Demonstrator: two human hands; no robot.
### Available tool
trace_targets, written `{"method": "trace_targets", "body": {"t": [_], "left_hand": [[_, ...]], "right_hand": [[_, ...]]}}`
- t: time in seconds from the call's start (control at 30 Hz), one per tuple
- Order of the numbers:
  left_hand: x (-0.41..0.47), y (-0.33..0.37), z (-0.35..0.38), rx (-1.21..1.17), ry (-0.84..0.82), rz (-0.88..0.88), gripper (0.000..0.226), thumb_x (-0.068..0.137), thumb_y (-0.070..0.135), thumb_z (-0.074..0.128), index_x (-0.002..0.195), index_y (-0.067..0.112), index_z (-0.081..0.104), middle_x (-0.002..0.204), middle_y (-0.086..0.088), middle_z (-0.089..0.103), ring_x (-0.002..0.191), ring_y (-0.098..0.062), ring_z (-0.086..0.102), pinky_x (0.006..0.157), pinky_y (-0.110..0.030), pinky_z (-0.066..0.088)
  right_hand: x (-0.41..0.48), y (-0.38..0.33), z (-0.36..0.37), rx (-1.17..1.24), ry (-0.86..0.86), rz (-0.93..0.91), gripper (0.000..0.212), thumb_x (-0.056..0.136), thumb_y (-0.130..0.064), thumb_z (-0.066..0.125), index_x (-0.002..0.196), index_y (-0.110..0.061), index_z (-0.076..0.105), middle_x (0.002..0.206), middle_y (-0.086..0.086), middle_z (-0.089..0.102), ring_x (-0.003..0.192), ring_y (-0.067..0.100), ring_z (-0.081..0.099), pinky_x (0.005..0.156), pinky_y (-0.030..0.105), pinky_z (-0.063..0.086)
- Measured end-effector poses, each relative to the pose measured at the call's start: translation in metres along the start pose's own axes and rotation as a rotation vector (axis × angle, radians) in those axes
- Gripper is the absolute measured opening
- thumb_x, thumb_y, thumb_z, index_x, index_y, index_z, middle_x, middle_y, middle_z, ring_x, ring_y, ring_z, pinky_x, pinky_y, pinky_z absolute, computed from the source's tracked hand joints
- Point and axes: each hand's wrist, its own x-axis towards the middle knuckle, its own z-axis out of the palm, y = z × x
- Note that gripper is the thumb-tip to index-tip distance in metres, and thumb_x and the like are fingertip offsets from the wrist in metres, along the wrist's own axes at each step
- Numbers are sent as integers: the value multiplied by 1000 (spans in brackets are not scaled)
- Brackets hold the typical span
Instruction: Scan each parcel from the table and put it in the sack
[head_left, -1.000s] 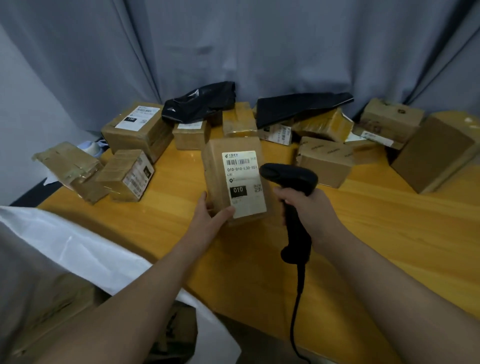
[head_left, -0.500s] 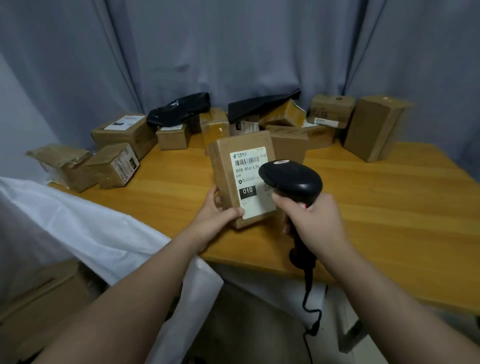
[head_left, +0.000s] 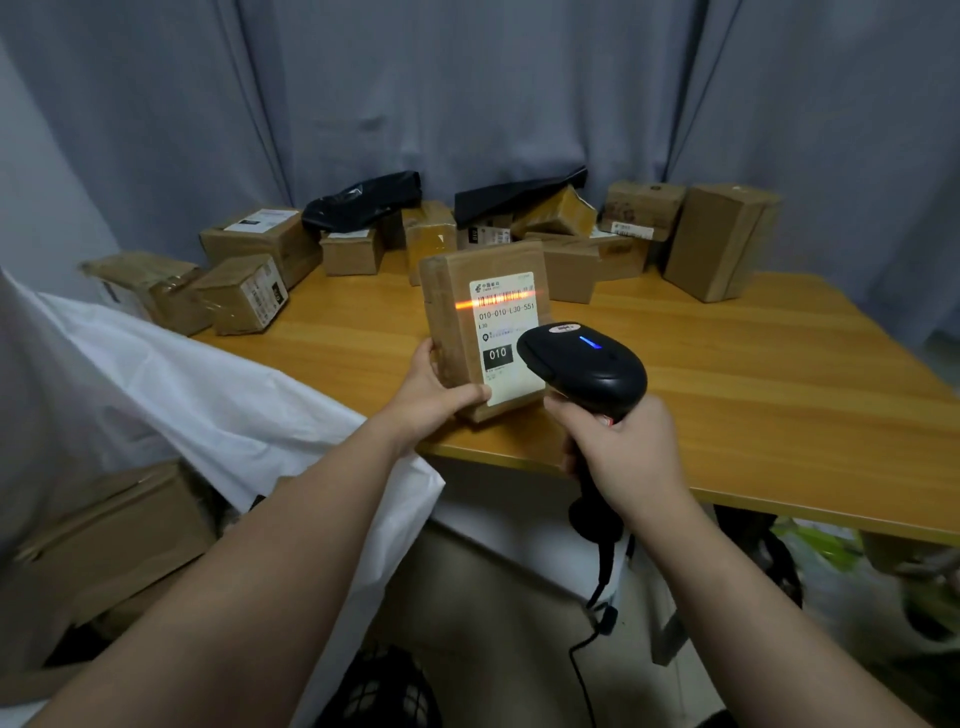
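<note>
My left hand (head_left: 432, 396) grips a brown cardboard parcel (head_left: 453, 317) by its lower left corner and holds it upright near the front edge of the wooden table (head_left: 727, 395). Its white label faces me. An orange scan line crosses the barcode at the label's top. My right hand (head_left: 626, 452) holds a black barcode scanner (head_left: 584, 364) by its handle, just right of and below the label, with a blue light lit on top. The white sack (head_left: 208, 410) lies open at the left, beside the table.
Several cardboard parcels (head_left: 244, 293) and two black poly bags (head_left: 361, 200) crowd the back of the table. A tall box (head_left: 719, 241) stands at the back right. Cardboard boxes (head_left: 114, 535) sit inside the sack. The scanner cable hangs below the table edge.
The parcel came toward me to the table's front edge, and the scanner rose toward the label. The scan line and the blue light are now on.
</note>
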Motion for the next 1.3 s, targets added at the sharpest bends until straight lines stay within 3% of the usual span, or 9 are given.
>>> {"method": "trace_targets", "body": {"t": [0.33,0.47,0.63,0.77,0.9,1.0,1.1,1.2,1.3], "left_hand": [[-1,-1,2,18,9,-12,98,84,21,73,154,22,5,146,-1,42,110,-7,41,93,-24,34],[-6,8,-10,34,39,-6,94,84,25,73,153,22,9,131,2,48,103,-7,44,81,-16,36],[-36,27,-71,83,121,38,93,79,29,77,150,29,17,121,0,52,99,-14,62,78,-23,50],[-88,22,-137,176,260,23,81,82,32,74,147,25,26,109,4,56,93,-10,63,75,-19,48],[-147,2,-197,279,371,-116,85,66,59,66,140,29,38,111,1,60,98,-13,60,91,-33,46],[-179,-6,-228,374,424,-204,84,57,64,61,130,26,45,113,1,59,99,-16,58,88,-36,47],[-200,-12,-246,485,206,-435,70,60,62,68,117,22,57,105,-1,64,92,-18,63,74,-31,51],[-209,-26,-249,673,-45,-644,84,51,74,70,119,26,61,120,-3,65,106,-23,63,96,-40,50],[-203,-25,-238,767,50,-503,81,70,66,61,137,22,49,145,-6,47,129,-22,46,110,-35,33]], "right_hand": [[6,2,-3,10,9,-33,32,84,-18,72,54,-23,60,43,-3,54,44,17,56,52,28,46],[3,-2,3,38,-51,-92,23,85,-20,71,64,-18,64,47,0,55,46,18,57,53,30,47],[1,-22,34,106,-158,-106,16,86,-18,71,72,-18,64,52,1,55,47,21,57,51,29,47],[-15,-38,77,197,-276,-88,15,87,-15,70,73,-14,64,54,6,56,47,19,57,49,23,47],[-40,-41,119,212,-363,-22,17,86,-17,71,72,-9,65,57,7,59,49,15,56,51,25,46],[-55,-42,140,199,-416,0,18,85,-19,71,74,-6,65,58,8,59,50,14,56,50,26,46],[-64,-41,153,144,-444,12,24,83,-24,73,83,-1,67,61,12,61,50,14,58,52,27,47],[-69,-39,157,97,-474,11,27,84,-24,72,85,2,65,61,11,59,48,10,58,50,21,46],[-70,-36,156,71,-464,21,30,84,-24,72,82,4,64,57,9,59,48,12,58,51,22,46]]}}
